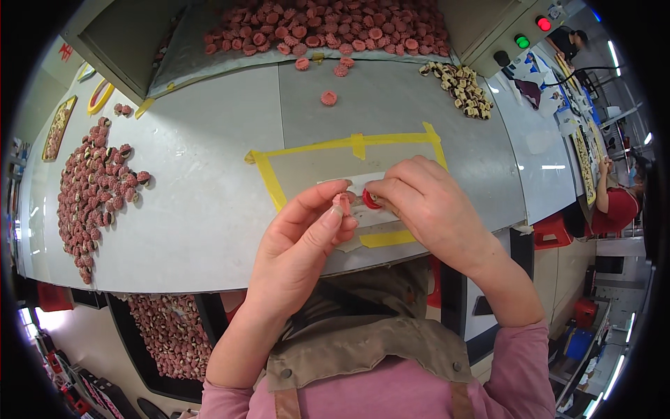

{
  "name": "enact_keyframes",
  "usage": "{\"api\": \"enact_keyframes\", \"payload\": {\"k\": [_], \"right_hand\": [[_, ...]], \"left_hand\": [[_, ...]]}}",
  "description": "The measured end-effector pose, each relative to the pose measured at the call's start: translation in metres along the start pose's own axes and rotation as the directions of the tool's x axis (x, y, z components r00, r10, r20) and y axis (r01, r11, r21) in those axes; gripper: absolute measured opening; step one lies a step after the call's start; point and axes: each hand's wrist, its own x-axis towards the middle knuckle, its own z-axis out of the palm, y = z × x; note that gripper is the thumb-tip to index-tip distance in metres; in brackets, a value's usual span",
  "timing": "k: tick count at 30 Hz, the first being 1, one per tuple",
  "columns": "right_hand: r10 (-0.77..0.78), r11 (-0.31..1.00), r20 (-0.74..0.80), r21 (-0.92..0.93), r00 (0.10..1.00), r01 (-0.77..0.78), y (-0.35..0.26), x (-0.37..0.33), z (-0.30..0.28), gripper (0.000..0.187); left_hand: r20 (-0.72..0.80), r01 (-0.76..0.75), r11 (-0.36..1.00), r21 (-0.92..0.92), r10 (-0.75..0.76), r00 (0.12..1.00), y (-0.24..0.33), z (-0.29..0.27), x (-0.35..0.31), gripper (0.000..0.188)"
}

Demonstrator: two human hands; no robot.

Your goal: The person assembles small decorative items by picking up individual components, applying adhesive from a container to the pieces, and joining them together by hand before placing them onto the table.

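Over the taped work area, my left hand (pixel 296 237) pinches a small pink cup-shaped piece (pixel 341 203) between thumb and fingers. Close beside it, my right hand (pixel 427 202) is closed with its fingertips pressed together. At those fingertips shows a small red round thing (pixel 370 199); whether the fingers grip it or something else behind it is hidden. Below both hands lies a white sheet (pixel 382 218), partly covered by them. A loose pink fluted cup (pixel 329 98) rests on the table ahead.
Pink cups (pixel 328 28) are heaped at the back. Cream-and-dark small pieces (pixel 464 89) lie back right; joined pink pieces (pixel 94 188) spread at left. Yellow tape (pixel 307 148) frames the work area. A bin of pieces (pixel 171 335) stands below the table edge. Another person (pixel 618 206) sits far right.
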Motion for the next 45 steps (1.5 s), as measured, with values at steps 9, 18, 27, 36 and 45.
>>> {"api": "enact_keyframes", "payload": {"k": [9, 18, 27, 36, 45], "right_hand": [[0.016, 1.0, -0.028, 0.017, 0.999, -0.015, 0.002, -0.007, 0.0, 0.018], [0.411, 0.668, 0.059, 0.659, 0.91, -0.345, -0.004, -0.021, 0.005, 0.016], [0.416, 0.483, -0.097, 0.866, 0.904, -0.129, -0.018, -0.016, 0.018, 0.02], [0.367, 0.652, -0.142, 0.744, 0.919, -0.145, -0.025, -0.009, 0.023, 0.017], [0.29, 0.843, -0.352, 0.533, 0.89, -0.064, -0.025, -0.022, 0.037, 0.017]], "left_hand": [[-0.029, -0.087, 0.972, 0.22, 0.096, 0.995, -0.003, 0.01, 0.004, 0.03], [-0.056, -0.088, 0.965, 0.246, 0.105, 0.993, -0.004, 0.012, 0.005, 0.03], [-0.058, -0.077, 0.975, 0.208, 0.091, 0.994, -0.005, 0.012, 0.006, 0.033], [-0.037, -0.146, 0.963, 0.226, 0.158, 0.987, -0.011, 0.012, 0.004, 0.028], [0.051, -0.357, 0.83, 0.429, 0.372, 0.927, -0.024, 0.017, 0.001, 0.024]]}}
